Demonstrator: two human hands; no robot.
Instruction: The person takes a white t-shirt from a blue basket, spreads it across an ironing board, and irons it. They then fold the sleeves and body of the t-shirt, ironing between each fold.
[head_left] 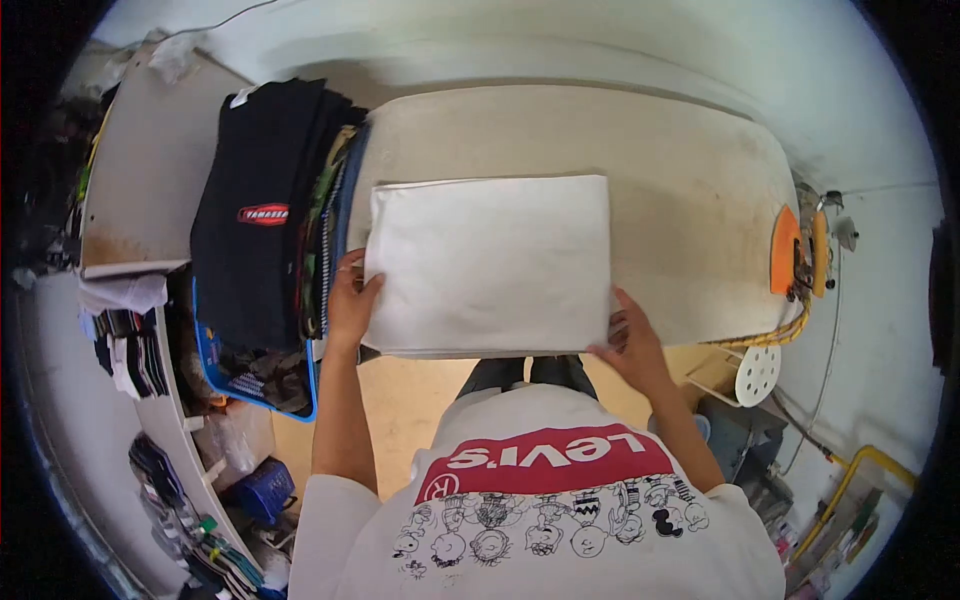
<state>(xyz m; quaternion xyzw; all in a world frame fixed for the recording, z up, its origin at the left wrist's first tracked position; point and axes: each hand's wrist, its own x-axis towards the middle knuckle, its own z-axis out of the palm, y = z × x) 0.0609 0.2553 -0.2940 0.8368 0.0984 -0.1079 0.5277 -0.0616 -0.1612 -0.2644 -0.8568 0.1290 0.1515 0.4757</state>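
A folded white cloth (490, 265) lies flat, in a neat rectangle, on the beige padded ironing board (690, 200). At its left edge my left hand (352, 305) has the thumb on the fabric and the other fingers curled beside it, closed on the edge. My right hand (635, 345) is by the lower right corner, index finger stretched along the side and thumb apart at the corner, touching the cloth's edge. Part of its fingers is in shadow.
Folded dark clothes (250, 210) are stacked left of the board, over a blue plastic basket (310, 385). An iron with an orange plate (784, 250) stands at the board's right end. Shelving (180, 400) runs along the left; a white round perforated disc (758, 376) is at lower right.
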